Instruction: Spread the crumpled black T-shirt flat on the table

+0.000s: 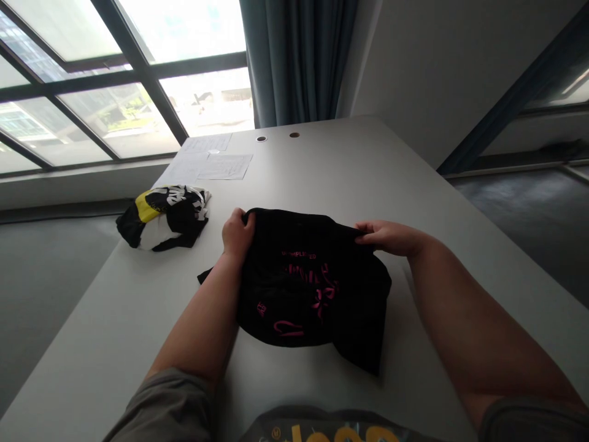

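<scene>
A black garment with pink lettering (304,288), perhaps a T-shirt, is stretched between my two hands over the white table. My left hand (238,234) is closed around its upper left edge. At the upper right edge, my right hand (384,237) pinches the cloth between thumb and fingers. The fabric hangs in loose folds, and one corner droops at the lower right. Whether its lower part rests on the tabletop I cannot tell.
A crumpled black, white and yellow garment (165,218) lies near the table's left edge. Printed papers (224,166) lie at the far left. Two round holes pierce the white table (340,153) at the back. Beyond stand windows and a blue-grey curtain (299,61).
</scene>
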The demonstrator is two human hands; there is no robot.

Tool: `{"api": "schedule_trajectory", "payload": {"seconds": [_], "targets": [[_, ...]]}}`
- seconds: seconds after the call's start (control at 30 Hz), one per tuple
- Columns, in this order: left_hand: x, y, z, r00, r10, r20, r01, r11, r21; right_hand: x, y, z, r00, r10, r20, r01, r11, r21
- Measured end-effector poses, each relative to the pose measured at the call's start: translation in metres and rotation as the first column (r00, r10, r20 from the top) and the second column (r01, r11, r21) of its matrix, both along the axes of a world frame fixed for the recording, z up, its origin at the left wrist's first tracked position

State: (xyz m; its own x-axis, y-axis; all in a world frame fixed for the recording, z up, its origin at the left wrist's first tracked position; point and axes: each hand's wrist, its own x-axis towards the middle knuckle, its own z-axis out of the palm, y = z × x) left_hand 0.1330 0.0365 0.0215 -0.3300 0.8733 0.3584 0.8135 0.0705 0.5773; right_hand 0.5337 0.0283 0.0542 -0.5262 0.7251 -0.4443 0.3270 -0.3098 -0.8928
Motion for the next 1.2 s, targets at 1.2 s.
{"api": "schedule_trajectory", "payload": {"seconds": [1.2], "targets": [[-0.012,0.006,-0.008,1.0,0.0,0.0,0.0,0.998,0.067,0.054,0.038,-0.044,0.564,-0.623,0.542,0.102,0.704,0.703]]}}
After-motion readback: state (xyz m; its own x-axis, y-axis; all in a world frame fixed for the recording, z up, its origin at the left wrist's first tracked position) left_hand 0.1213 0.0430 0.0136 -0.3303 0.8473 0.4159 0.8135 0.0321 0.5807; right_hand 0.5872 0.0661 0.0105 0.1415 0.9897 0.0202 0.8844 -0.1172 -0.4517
